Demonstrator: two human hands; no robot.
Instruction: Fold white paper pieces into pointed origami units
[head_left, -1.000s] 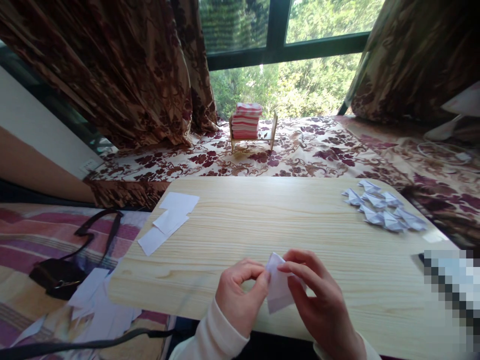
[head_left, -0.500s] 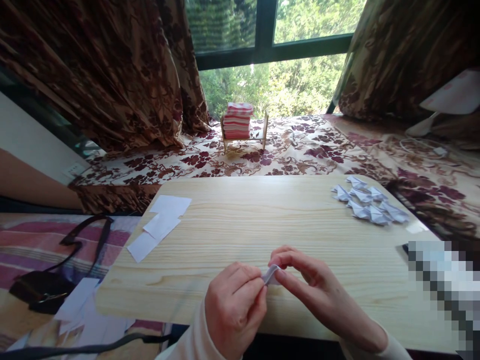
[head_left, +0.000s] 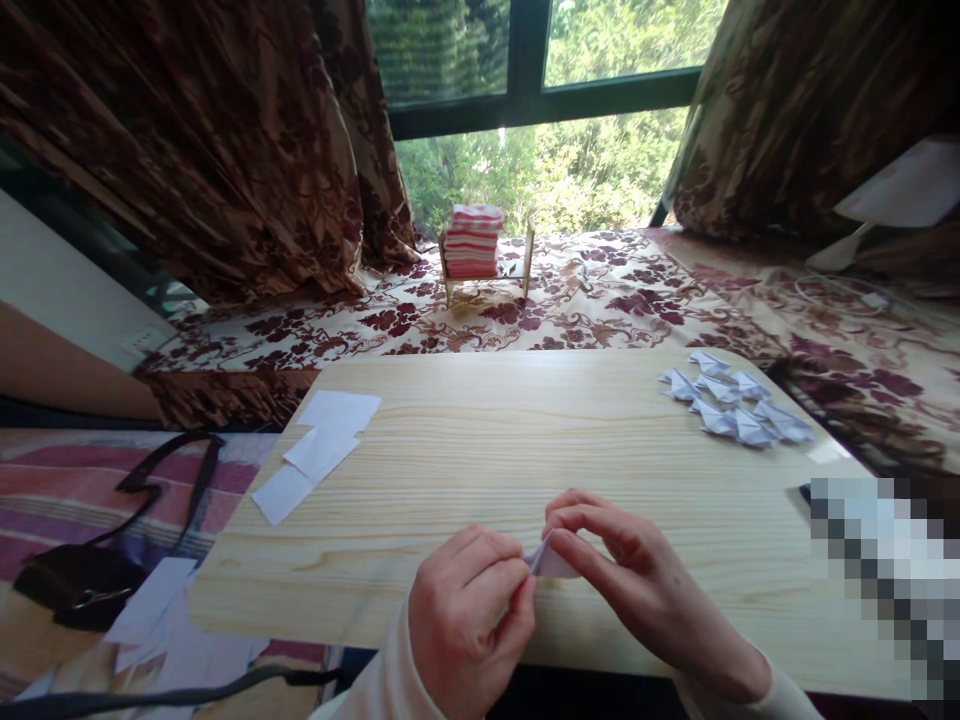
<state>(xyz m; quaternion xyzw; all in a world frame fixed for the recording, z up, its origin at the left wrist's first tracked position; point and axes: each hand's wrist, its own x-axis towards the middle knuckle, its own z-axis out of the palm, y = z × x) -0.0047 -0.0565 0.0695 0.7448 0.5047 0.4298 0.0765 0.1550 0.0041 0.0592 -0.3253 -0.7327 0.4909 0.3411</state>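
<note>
A small folded piece of white paper is held between both hands, above the near part of the wooden table. My left hand pinches its left end with the fingers curled in. On the other side, the thumb and forefinger of my right hand grip the paper's upper edge. Part of the paper is hidden behind the fingers. Several folded paper pieces lie grouped at the table's far right. Flat white paper sheets overlap one another at the far left.
More loose paper lies left of the table on striped cloth, beside a black bag with a strap. A blurred-out object covers the right edge. Beyond the table, a small wooden rack holds folded striped cloth.
My right fingers have shifted slightly on the paper, and more of its flat face shows below them. The left hand keeps its pinch almost in place.
</note>
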